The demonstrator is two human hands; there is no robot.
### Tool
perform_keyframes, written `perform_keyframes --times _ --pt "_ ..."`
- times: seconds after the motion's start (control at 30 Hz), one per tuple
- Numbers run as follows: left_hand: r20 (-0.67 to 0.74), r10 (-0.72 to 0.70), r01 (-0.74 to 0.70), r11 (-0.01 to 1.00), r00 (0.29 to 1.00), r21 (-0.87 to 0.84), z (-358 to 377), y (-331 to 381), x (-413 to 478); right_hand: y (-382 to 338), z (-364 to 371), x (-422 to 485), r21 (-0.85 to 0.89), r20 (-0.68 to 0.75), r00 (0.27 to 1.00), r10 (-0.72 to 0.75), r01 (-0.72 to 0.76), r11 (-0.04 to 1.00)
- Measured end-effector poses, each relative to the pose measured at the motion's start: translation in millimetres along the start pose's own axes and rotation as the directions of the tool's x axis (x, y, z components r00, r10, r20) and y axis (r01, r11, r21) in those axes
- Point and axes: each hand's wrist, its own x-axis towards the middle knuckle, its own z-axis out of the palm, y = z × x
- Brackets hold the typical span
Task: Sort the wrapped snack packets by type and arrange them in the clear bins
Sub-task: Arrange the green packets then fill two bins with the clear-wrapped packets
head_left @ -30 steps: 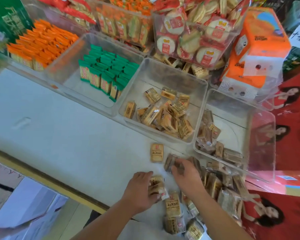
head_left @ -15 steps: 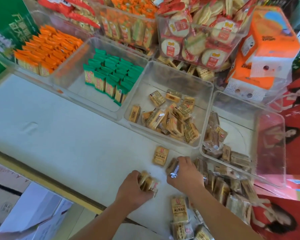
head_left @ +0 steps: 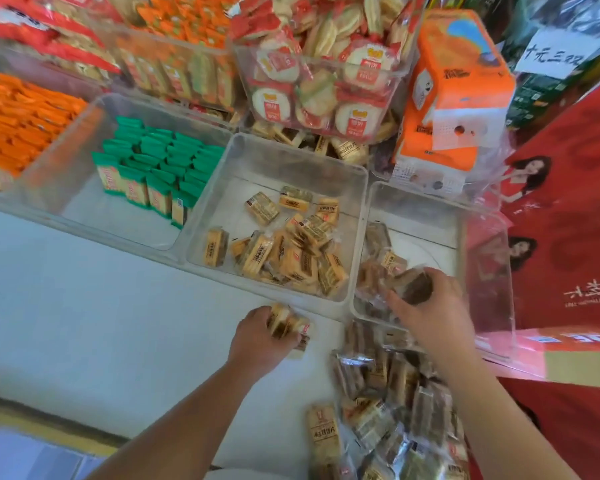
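Two hands apart: left hand [head_left: 257, 337] around crinkly yellow packets [head_left: 286, 323], right hand [head_left: 430, 313] around dark brown packets [head_left: 414, 287] over clear bin [head_left: 430, 240]

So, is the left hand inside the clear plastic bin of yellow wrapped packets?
No, the left hand grips a few yellow packets outside that bin, over the white table.

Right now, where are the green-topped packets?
The green-topped packets stand in rows in a clear bin left of centre in the head view, between the orange packets and the loose yellow packets.
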Motion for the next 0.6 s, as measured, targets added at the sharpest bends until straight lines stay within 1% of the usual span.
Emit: perform_keyframes --times 0.07,0.13,0.17,0.2,0.23,0.27,0.3,0.33,0.37,0.4,0.43,0.47,0.5,0.53,0.6 --pt "0.014 0.044 -0.045 0.997 0.999 0.065 4 2 -1 4 8 13 -0.012 0.084 0.996 0.017 -0.016 1.000" --pt "0.014 0.037 -0.039 0.991 0.999 0.127 7 5 -2 -1 14 13 -0.063 0.108 0.994 0.021 -0.014 0.998" --pt "0.018 0.024 -0.026 0.990 1.000 0.135 9 6 -2 -4 16 8 -0.122 0.053 0.999 -0.007 0.014 0.992" --pt "0.023 0.013 -0.016 0.991 1.000 0.130 10 5 -2 -5 17 1 -0.157 -0.049 0.995 -0.082 0.073 0.985" --pt "0.026 -0.002 -0.002 0.992 1.000 0.129 11 4 -4 -8 17 -10 -0.155 -0.179 0.963 -0.202 0.175 0.972" --pt "0.021 -0.008 0.005 0.992 1.000 0.128 12 1 -5 -12 20 -24 -0.116 -0.285 0.904 -0.318 0.296 0.948" --pt "0.020 -0.013 0.011 0.991 1.000 0.131 11 -1 -8 -21 24 -41 -0.034 -0.299 0.879 -0.371 0.379 0.925" --pt "0.021 -0.008 0.006 0.992 1.000 0.124 11 -4 -10 -28 32 -56 0.097 -0.199 0.907 -0.372 0.396 0.913" --pt "0.027 -0.019 0.017 0.995 0.999 0.098 10 -8 -13 -32 48 -68 0.226 -0.015 0.951 -0.310 0.305 0.925" --pt "0.032 -0.035 0.034 0.998 0.999 0.045 11 -14 -16 -34 67 -79 0.269 0.218 0.952 -0.215 0.153 0.951" --pt "0.043 -0.071 0.072 0.997 0.997 -0.019 9 -20 -20 -34 89 -89 0.196 0.411 0.905 -0.115 0.036 0.980" --pt "0.050 -0.091 0.095 0.992 0.995 -0.089 8 -22 -24 -31 108 -92 0.093 0.516 0.856 -0.030 -0.021 0.995" --pt "0.058 -0.113 0.121 0.982 0.992 -0.143 6 -27 -28 -30 124 -96 0.029 0.565 0.824 0.038 -0.066 0.997" --pt "0.058 -0.119 0.128 0.975 0.991 -0.183 5 -35 -30 -31 137 -99 0.025 0.579 0.810 0.097 -0.136 0.990" --pt "0.073 -0.115 0.128 0.971 0.991 -0.202 3 -44 -35 -37 151 -104 0.097 0.568 0.805 0.172 -0.274 0.957"
